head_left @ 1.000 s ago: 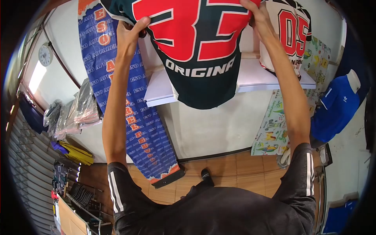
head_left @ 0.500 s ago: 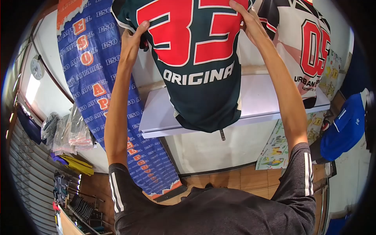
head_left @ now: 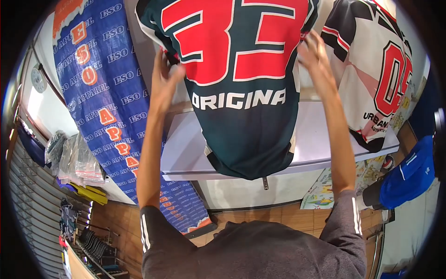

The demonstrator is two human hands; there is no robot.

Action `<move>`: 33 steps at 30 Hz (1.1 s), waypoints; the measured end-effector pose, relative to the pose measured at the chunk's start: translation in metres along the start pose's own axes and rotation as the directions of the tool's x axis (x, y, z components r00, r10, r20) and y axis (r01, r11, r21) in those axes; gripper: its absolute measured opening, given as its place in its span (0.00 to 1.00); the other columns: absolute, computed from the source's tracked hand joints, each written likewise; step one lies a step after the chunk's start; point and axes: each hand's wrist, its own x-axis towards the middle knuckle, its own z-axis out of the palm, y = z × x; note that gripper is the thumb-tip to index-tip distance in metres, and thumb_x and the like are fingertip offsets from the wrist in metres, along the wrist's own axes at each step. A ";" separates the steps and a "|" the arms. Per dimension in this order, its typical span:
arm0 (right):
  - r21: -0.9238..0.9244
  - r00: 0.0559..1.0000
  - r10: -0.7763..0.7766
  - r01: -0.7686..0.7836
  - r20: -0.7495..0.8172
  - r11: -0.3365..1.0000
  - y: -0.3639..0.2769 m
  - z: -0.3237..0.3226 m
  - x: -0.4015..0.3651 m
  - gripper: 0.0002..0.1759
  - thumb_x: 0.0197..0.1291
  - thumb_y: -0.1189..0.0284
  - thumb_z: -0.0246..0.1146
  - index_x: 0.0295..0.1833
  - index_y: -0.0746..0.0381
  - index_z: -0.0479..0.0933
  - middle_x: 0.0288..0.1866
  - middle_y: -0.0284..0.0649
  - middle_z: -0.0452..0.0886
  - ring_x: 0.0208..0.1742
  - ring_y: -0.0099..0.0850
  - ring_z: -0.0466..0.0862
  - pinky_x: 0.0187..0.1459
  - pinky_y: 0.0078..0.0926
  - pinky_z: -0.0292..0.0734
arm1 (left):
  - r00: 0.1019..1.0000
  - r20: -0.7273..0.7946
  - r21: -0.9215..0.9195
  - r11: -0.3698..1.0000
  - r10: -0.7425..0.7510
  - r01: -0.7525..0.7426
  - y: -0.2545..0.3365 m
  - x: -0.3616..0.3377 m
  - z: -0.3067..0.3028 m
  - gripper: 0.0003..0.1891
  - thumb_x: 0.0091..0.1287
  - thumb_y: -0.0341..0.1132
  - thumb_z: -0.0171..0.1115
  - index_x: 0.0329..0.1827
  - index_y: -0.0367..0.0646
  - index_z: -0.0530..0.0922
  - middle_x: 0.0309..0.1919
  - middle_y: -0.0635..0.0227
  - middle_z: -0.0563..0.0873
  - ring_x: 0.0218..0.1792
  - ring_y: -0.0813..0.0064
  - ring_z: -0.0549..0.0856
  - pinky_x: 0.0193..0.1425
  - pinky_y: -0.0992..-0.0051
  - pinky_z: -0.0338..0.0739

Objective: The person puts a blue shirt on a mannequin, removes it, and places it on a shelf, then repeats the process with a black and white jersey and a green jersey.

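A dark green jersey (head_left: 251,135) hangs upright in front of me, with a big red "33" outlined in white and the white lettering "ORIGINA" under it. Its lower hem comes down over a pale shelf (head_left: 316,148). At the jersey's left edge, by the sleeve, is my left hand (head_left: 166,86), thumb apart from the fingers and slightly blurred. My right hand (head_left: 318,60) is beside the opposite edge, fingers bent and spread, the thumb blurred. Neither hand grips the cloth visibly.
To the right hangs a white and black jersey (head_left: 357,88) with a red number. A blue banner (head_left: 104,69) leans at the left, near plastic-wrapped packets (head_left: 81,160). A blue garment (head_left: 408,172) is at the far right, and a wall clock (head_left: 38,80) at the far left.
Both hands have come off the front of the jersey, their thumbs no longer pressing on it. The view has shifted, and the jersey appears lower and slightly larger.
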 end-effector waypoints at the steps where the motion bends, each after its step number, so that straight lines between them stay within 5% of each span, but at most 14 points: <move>1: -0.035 1.000 -0.013 0.013 0.013 0.999 0.018 -0.006 -0.021 0.58 0.58 0.60 0.74 0.81 0.67 0.43 0.73 0.52 0.68 0.74 0.42 0.69 0.75 0.43 0.59 | 0.995 0.065 -0.062 0.995 -0.080 0.084 0.001 -0.025 0.005 0.62 0.54 0.53 0.79 0.81 0.33 0.44 0.74 0.42 0.63 0.73 0.53 0.68 0.75 0.59 0.65; 2: -0.073 0.997 0.073 -0.071 0.030 0.995 0.027 -0.003 -0.050 0.57 0.57 0.63 0.75 0.81 0.67 0.44 0.73 0.52 0.68 0.75 0.42 0.68 0.75 0.42 0.59 | 0.979 0.132 -0.118 0.979 -0.153 0.169 0.002 -0.052 0.008 0.66 0.53 0.50 0.81 0.82 0.34 0.39 0.77 0.41 0.58 0.76 0.51 0.63 0.78 0.56 0.61; 6: -0.115 0.929 0.263 -0.241 0.259 0.964 0.052 0.000 -0.139 0.55 0.55 0.71 0.76 0.80 0.67 0.48 0.75 0.53 0.67 0.74 0.41 0.69 0.74 0.37 0.62 | 0.866 0.283 0.068 0.909 -0.413 0.411 -0.025 -0.139 0.019 0.66 0.49 0.41 0.85 0.82 0.37 0.42 0.75 0.44 0.63 0.75 0.52 0.66 0.77 0.56 0.63; 22: -0.370 0.965 0.240 -0.186 0.105 0.910 0.078 0.017 -0.161 0.55 0.54 0.66 0.77 0.78 0.68 0.49 0.69 0.60 0.72 0.71 0.50 0.74 0.71 0.37 0.67 | 0.878 0.297 0.215 0.922 -0.375 0.321 -0.036 -0.145 0.044 0.59 0.51 0.34 0.84 0.80 0.36 0.49 0.71 0.49 0.70 0.72 0.57 0.71 0.76 0.62 0.66; 31: -0.426 0.983 0.183 -0.151 0.034 0.892 0.076 0.016 -0.173 0.54 0.55 0.65 0.77 0.78 0.69 0.51 0.70 0.61 0.71 0.72 0.51 0.73 0.72 0.39 0.66 | 0.880 0.233 0.111 0.910 -0.414 0.399 -0.040 -0.153 0.046 0.61 0.51 0.37 0.84 0.81 0.36 0.46 0.72 0.47 0.68 0.72 0.56 0.71 0.74 0.60 0.68; 33: -0.488 0.996 0.082 -0.079 -0.014 0.869 0.066 0.016 -0.181 0.50 0.56 0.67 0.76 0.77 0.70 0.54 0.70 0.60 0.72 0.70 0.50 0.74 0.70 0.39 0.67 | 0.925 0.077 0.325 0.887 -0.371 0.328 -0.031 -0.167 0.047 0.60 0.52 0.38 0.83 0.81 0.37 0.46 0.73 0.46 0.67 0.72 0.54 0.70 0.74 0.57 0.68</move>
